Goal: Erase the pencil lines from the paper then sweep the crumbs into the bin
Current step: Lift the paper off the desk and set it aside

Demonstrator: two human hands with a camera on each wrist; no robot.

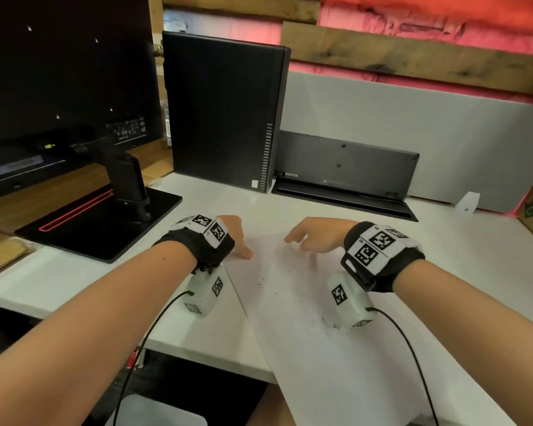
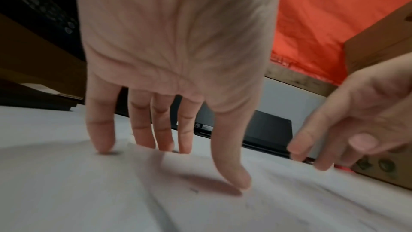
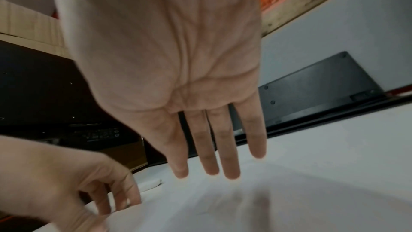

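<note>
Head view, mid frame: paper point(image 1: 320, 318) lies on the white desk point(image 1: 74, 284), its lower end hanging past the edge, crumbs point(image 1: 268, 287) scattered on it. Left hand point(image 1: 236, 238) presses straight fingertips point(image 2: 102, 145) down; right hand point(image 1: 316, 236) hovers with relaxed fingers, holding nothing.

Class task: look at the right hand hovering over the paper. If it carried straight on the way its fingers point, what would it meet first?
Probably the left hand: the right hand points leftward across the paper, though depth is unclear.

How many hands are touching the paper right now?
1. The left hand has fingertips down on the paper near its far left corner. The right hand hovers open above it, apparently not touching.
</note>
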